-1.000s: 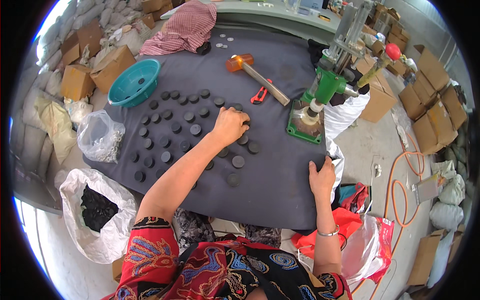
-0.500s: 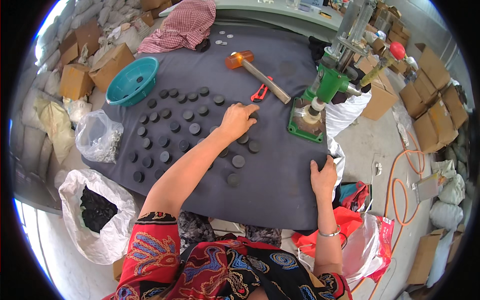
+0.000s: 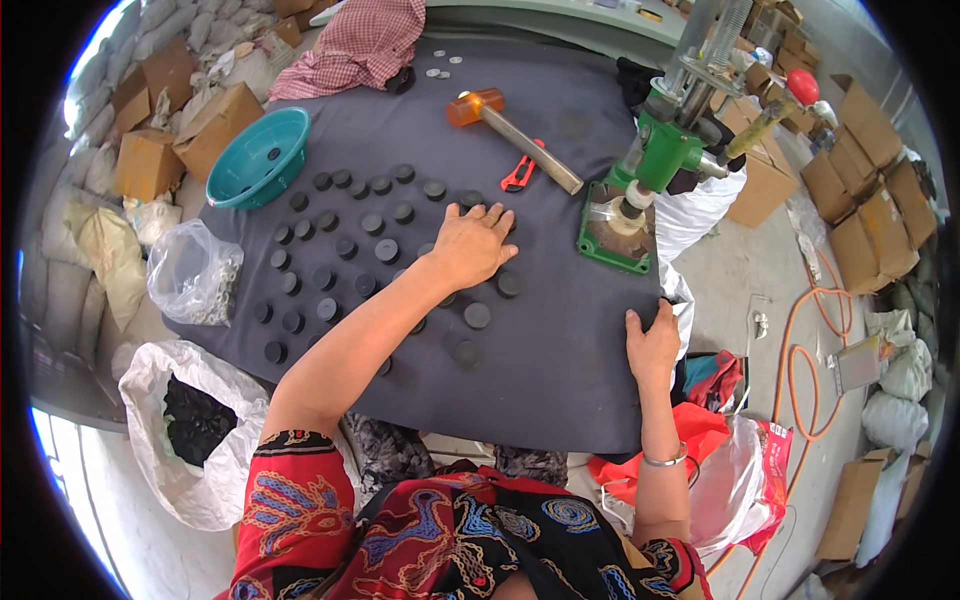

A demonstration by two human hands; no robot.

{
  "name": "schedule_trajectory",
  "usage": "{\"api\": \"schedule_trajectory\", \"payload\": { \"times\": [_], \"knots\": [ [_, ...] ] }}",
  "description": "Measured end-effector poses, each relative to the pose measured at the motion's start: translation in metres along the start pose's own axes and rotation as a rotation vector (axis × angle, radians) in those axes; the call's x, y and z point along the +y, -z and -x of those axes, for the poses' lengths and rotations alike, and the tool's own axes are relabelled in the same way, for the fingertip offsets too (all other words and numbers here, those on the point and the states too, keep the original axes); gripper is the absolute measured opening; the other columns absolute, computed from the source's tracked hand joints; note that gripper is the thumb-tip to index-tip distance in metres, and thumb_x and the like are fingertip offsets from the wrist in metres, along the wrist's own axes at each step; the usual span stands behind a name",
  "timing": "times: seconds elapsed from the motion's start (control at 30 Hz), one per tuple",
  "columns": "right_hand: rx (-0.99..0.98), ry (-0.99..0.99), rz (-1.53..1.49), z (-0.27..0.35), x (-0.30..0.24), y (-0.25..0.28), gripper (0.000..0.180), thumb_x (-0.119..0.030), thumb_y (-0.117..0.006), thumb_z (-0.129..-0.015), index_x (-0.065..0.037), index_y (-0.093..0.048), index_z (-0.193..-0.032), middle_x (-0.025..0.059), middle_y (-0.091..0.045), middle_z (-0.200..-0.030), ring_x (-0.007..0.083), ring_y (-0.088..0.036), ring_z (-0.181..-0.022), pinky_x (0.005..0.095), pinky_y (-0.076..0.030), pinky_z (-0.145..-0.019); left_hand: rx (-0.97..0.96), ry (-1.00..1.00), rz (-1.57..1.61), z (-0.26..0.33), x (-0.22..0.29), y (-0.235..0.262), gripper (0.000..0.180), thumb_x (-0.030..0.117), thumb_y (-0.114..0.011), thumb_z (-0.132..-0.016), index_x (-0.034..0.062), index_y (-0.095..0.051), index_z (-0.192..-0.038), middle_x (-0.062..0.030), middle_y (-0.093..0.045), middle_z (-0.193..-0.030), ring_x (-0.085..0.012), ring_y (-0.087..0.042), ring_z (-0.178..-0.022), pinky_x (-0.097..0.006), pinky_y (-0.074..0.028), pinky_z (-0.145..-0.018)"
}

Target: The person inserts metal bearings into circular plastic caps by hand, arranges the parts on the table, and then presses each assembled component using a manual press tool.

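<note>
Many black round discs [image 3: 387, 251] lie in loose rows across the dark grey cloth-covered table [image 3: 560, 370]. Over the right part of the rows my left hand [image 3: 470, 243] lies palm down, fingers spread. Its fingertips are at one disc [image 3: 472, 199], and others are partly hidden beneath the hand. I cannot tell whether it presses on any. My right hand [image 3: 652, 340] rests at the table's right edge, thumb apart from the fingers, holding nothing visible. Nearest to it on the table is a green hand press [image 3: 640, 215] with a red-knobbed lever.
Beyond the discs lie an orange-headed mallet [image 3: 530, 148] and a red cutter [image 3: 521, 172]. On the left are a teal basin [image 3: 225, 187] with a few discs, a clear bag [image 3: 190, 270] of small parts and a white sack [image 3: 150, 450] of black pieces. An orange hose [image 3: 790, 375] crosses the floor.
My left hand has turned and spread its fingers forward, where before they bunched to the right; a disc now shows at its fingertips. My right hand stays at the edge. The view shifted slightly.
</note>
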State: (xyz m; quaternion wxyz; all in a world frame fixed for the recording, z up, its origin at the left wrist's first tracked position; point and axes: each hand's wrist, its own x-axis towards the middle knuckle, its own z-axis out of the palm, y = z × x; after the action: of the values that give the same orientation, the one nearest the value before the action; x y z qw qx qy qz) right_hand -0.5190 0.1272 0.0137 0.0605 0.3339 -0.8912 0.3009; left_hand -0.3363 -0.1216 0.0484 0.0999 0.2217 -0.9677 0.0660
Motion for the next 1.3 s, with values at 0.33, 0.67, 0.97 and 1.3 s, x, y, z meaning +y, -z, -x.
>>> {"api": "schedule_trajectory", "payload": {
  "times": [0.33,0.67,0.97,1.3],
  "knots": [
    [-0.015,0.010,0.038,-0.004,-0.002,0.000,0.056,-0.027,-0.064,-0.083,0.009,-0.045,-0.121,0.0304,-0.056,-0.105,0.0446,-0.059,-0.093,0.0466,-0.048,-0.081,-0.122,-0.008,-0.092,-0.010,0.009,0.016,0.053,0.038,-0.048,-0.092,0.0009,-0.049,-0.130,-0.0132,-0.051,-0.133,-0.0232,-0.051,-0.112,-0.044,-0.037,-0.088],
    [0.000,0.021,0.045,0.001,-0.001,0.000,0.056,-0.027,-0.064,-0.082,0.010,-0.046,-0.120,0.0308,-0.056,-0.103,0.0454,-0.058,-0.092,0.0474,-0.047,-0.081,-0.122,-0.018,-0.134,-0.009,0.018,0.010,0.051,0.037,-0.049,-0.092,-0.0004,-0.052,-0.126,-0.0151,-0.053,-0.129,-0.0239,-0.052,-0.110,-0.041,-0.037,-0.088],
    [0.023,0.034,0.030,-0.002,0.002,-0.002,0.055,-0.028,-0.065,-0.082,0.010,-0.047,-0.118,0.0307,-0.056,-0.103,0.0451,-0.058,-0.092,0.0477,-0.047,-0.081,0.023,0.043,-0.042,0.003,0.012,-0.001,0.054,0.038,-0.045,-0.094,-0.0010,-0.046,-0.132,-0.0167,-0.050,-0.134,-0.0255,-0.051,-0.113,-0.045,-0.035,-0.090],
    [0.007,-0.005,0.038,-0.003,0.002,-0.001,0.056,-0.028,-0.065,-0.081,0.009,-0.047,-0.119,0.0301,-0.057,-0.103,0.0446,-0.058,-0.093,0.0478,-0.047,-0.082,0.151,0.041,-0.008,-0.001,0.013,-0.001,0.049,0.033,-0.053,-0.088,0.0016,-0.052,-0.126,-0.0154,-0.057,-0.122,-0.0260,-0.050,-0.112,-0.045,-0.036,-0.089]
  ]
}}
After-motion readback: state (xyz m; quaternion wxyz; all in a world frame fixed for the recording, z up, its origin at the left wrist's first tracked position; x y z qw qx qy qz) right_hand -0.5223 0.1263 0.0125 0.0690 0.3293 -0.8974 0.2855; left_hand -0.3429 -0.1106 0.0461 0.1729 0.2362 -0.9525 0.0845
